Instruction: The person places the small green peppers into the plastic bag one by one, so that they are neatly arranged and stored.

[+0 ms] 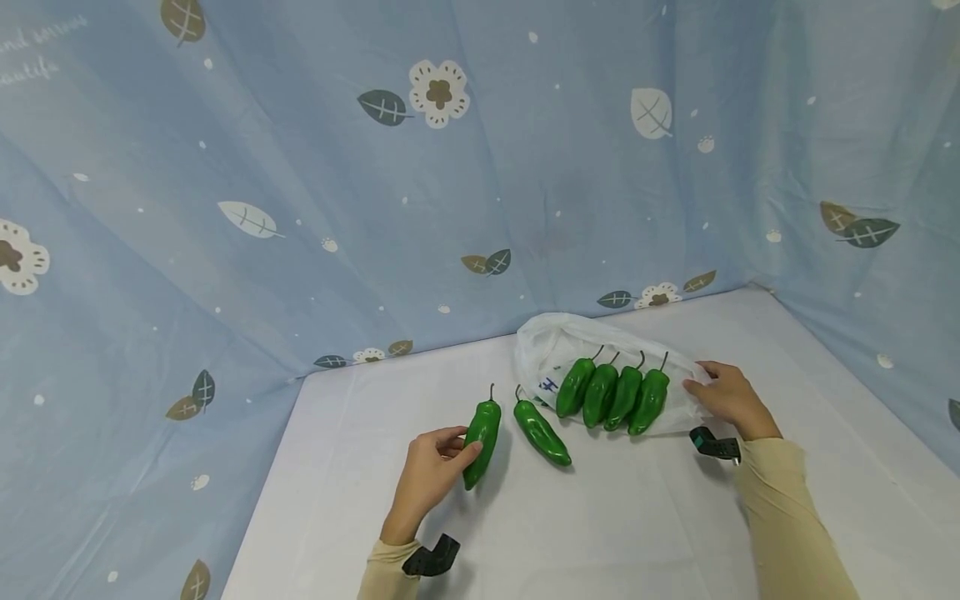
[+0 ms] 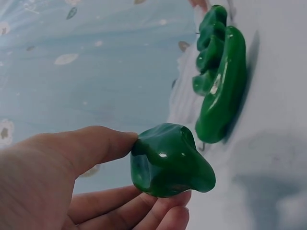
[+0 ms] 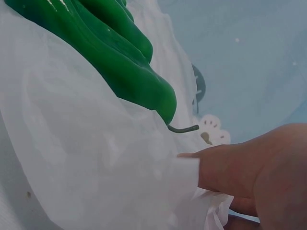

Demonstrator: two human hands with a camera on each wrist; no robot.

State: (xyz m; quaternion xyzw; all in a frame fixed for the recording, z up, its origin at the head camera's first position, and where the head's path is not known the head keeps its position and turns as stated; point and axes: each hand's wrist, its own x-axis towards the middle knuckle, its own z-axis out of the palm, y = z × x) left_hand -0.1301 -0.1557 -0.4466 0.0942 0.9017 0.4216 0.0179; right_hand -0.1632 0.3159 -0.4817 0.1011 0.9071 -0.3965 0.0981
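My left hand [image 1: 426, 473] pinches a glossy green pepper [image 1: 483, 442] between thumb and fingers, its thin stem pointing away from me. In the left wrist view that pepper [image 2: 168, 160] shows end-on, thumb on one side and fingertips underneath. With the right hand [image 1: 733, 398] I hold the right edge of a thin white plastic bag [image 1: 681, 417]. Several green peppers [image 1: 601, 397] lie side by side on the bag, stems toward the back. Up close in the right wrist view, the bag's film [image 3: 96, 163] runs under the thumb [image 3: 216, 165], near one pepper's stem [image 3: 184, 129].
Another green pepper [image 1: 542, 433] lies slanted on the white tabletop [image 1: 600, 517], between the held pepper and the bag. Blue curtain [image 1: 337, 208] with leaf and flower prints rises along the back and both sides. A dark device [image 1: 432, 557] is worn on each wrist.
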